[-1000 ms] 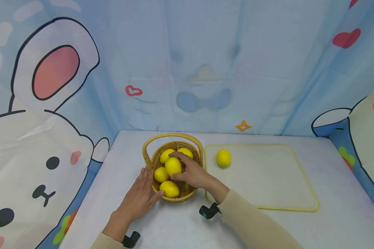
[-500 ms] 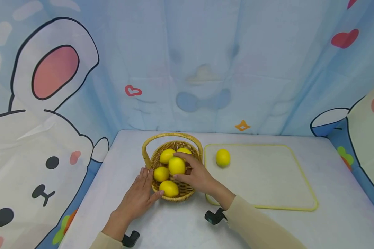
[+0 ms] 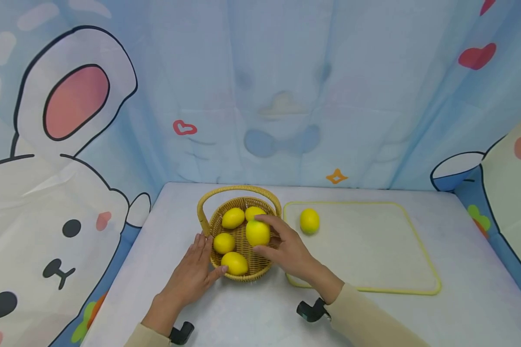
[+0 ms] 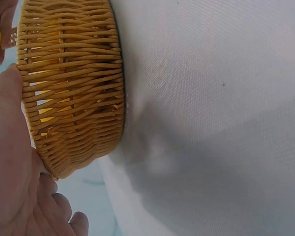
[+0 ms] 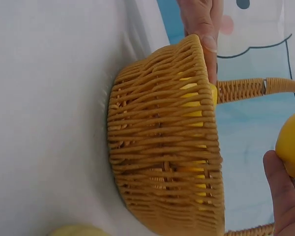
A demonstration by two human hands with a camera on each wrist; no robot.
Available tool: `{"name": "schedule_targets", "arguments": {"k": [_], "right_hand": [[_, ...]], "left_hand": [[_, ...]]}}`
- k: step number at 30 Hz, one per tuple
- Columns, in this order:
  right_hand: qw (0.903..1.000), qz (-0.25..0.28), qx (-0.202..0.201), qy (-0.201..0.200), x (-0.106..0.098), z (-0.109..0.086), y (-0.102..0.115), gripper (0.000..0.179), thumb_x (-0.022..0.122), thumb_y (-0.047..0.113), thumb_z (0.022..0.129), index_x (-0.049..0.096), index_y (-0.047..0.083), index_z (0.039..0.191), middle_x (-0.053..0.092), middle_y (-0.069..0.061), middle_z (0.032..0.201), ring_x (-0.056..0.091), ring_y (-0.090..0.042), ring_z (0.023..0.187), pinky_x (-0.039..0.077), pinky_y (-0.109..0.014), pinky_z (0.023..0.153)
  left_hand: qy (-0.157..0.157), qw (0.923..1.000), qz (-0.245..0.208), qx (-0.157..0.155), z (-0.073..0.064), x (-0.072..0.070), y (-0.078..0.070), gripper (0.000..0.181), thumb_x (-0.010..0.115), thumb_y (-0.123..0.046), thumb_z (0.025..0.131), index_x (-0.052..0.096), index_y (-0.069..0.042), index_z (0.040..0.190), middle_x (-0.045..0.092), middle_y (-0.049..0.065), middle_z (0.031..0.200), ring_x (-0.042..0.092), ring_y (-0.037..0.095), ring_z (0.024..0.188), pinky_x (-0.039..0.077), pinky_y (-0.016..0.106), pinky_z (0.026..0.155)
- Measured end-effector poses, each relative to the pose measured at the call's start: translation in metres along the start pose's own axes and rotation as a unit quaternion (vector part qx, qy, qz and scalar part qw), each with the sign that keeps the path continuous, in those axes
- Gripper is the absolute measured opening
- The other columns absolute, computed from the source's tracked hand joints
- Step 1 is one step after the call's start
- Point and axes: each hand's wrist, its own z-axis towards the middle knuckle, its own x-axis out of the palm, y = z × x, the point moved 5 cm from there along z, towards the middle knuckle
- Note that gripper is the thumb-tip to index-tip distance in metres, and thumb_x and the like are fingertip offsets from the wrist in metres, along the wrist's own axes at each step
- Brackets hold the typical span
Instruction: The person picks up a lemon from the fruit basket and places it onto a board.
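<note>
My right hand point(image 3: 291, 248) pinches a yellow lemon point(image 3: 258, 233) between thumb and fingers. In the right wrist view this lemon point(image 5: 292, 142) is up above the rim of the wicker basket point(image 5: 162, 137). Several more lemons, one of them a lemon point(image 3: 234, 263) at the near side, lie inside the basket point(image 3: 252, 277), spaced around its woven bottom. Against the basket's left side rests my left hand point(image 3: 191, 277), fingers straight and thumb on the near rim; the left wrist view shows that hand point(image 4: 12, 162) touching the woven wall.
Right of the basket lies a white cutting board point(image 3: 364, 246) with a yellow edge. A single lemon point(image 3: 309, 221) sits near its far left corner. The basket's tall handle point(image 3: 239, 188) arches over the far side. Behind the white table point(image 3: 243, 318) hangs a printed blue curtain point(image 3: 286, 72).
My right hand has lifted the lemon a little to the right across the basket, baring more of the woven bottom. My left hand has stayed at the basket's side.
</note>
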Motion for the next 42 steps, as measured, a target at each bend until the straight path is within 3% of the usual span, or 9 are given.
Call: {"name": "schedule_targets", "arguments": {"k": [9, 15, 19, 24, 27, 33, 36, 42], "right_hand": [[0.9953, -0.058, -0.060, -0.049, -0.032, -0.022, 0.003, 0.070, 0.084, 0.006, 0.091, 0.050, 0.016, 0.151, 0.057, -0.009, 0.143, 0.064, -0.019, 0.119, 0.062, -0.027, 0.093], [0.9854, -0.090, -0.093, -0.110, -0.063, -0.034, -0.006, 0.074, 0.083, -0.008, 0.086, 0.051, 0.009, 0.150, 0.058, -0.014, 0.142, 0.062, -0.001, 0.120, 0.060, -0.018, 0.091], [0.9817, -0.099, -0.066, -0.148, -0.087, -0.038, -0.016, 0.076, 0.082, -0.011, 0.086, 0.050, 0.008, 0.151, 0.056, -0.017, 0.145, 0.058, 0.008, 0.120, 0.056, -0.011, 0.092], [0.9795, -0.089, 0.003, -0.181, -0.119, -0.042, -0.033, 0.074, 0.078, -0.007, 0.091, 0.047, 0.010, 0.155, 0.054, -0.019, 0.145, 0.059, 0.007, 0.113, 0.055, -0.009, 0.088], [0.9738, -0.107, 0.054, -0.193, -0.137, -0.045, -0.045, 0.073, 0.078, 0.001, 0.094, 0.044, 0.015, 0.158, 0.054, -0.019, 0.145, 0.062, -0.003, 0.112, 0.055, -0.007, 0.084], [0.9627, -0.156, 0.127, -0.181, -0.161, -0.049, -0.072, 0.076, 0.079, 0.013, 0.097, 0.039, 0.015, 0.161, 0.049, -0.023, 0.151, 0.061, -0.039, 0.122, 0.050, -0.004, 0.081], [0.9586, -0.181, 0.149, -0.162, -0.166, -0.051, -0.082, 0.076, 0.078, 0.015, 0.097, 0.038, 0.012, 0.162, 0.048, -0.026, 0.150, 0.062, -0.045, 0.119, 0.054, -0.014, 0.082], [0.9530, -0.227, 0.158, -0.123, -0.167, -0.051, -0.096, 0.074, 0.078, 0.015, 0.096, 0.040, 0.007, 0.159, 0.052, -0.030, 0.141, 0.065, -0.044, 0.110, 0.058, -0.048, 0.088]], "left_hand": [[0.003, 1.0000, -0.002, -0.005, -0.001, 0.001, 0.001, 0.099, 0.043, -0.071, 0.104, 0.013, -0.002, 0.169, 0.003, 0.018, 0.177, 0.002, 0.032, 0.165, 0.016, 0.052, 0.133], [0.005, 1.0000, -0.003, -0.005, -0.001, 0.001, 0.001, 0.099, 0.043, -0.070, 0.104, 0.012, -0.002, 0.169, 0.002, 0.018, 0.177, 0.002, 0.032, 0.165, 0.016, 0.051, 0.133], [0.006, 0.9999, -0.006, -0.006, -0.002, 0.000, 0.001, 0.099, 0.043, -0.070, 0.104, 0.012, -0.002, 0.168, 0.002, 0.018, 0.176, 0.002, 0.032, 0.165, 0.016, 0.051, 0.133], [0.004, 1.0000, -0.006, -0.004, -0.002, -0.001, 0.001, 0.099, 0.043, -0.070, 0.104, 0.013, -0.001, 0.168, 0.003, 0.019, 0.176, 0.003, 0.032, 0.165, 0.016, 0.051, 0.133], [0.003, 1.0000, -0.005, -0.003, -0.001, -0.001, 0.001, 0.099, 0.044, -0.070, 0.104, 0.013, -0.001, 0.168, 0.004, 0.019, 0.176, 0.004, 0.033, 0.165, 0.017, 0.051, 0.133], [0.004, 1.0000, -0.006, -0.002, -0.001, -0.001, 0.001, 0.100, 0.044, -0.071, 0.104, 0.013, -0.001, 0.168, 0.004, 0.019, 0.176, 0.004, 0.033, 0.165, 0.017, 0.051, 0.133], [0.003, 1.0000, -0.007, -0.001, -0.001, -0.001, 0.001, 0.100, 0.043, -0.071, 0.103, 0.014, -0.001, 0.168, 0.004, 0.019, 0.176, 0.004, 0.033, 0.165, 0.017, 0.051, 0.133], [0.003, 1.0000, -0.009, 0.000, 0.000, 0.000, 0.001, 0.100, 0.043, -0.071, 0.104, 0.013, -0.001, 0.168, 0.004, 0.019, 0.176, 0.003, 0.032, 0.165, 0.016, 0.051, 0.133]]}}
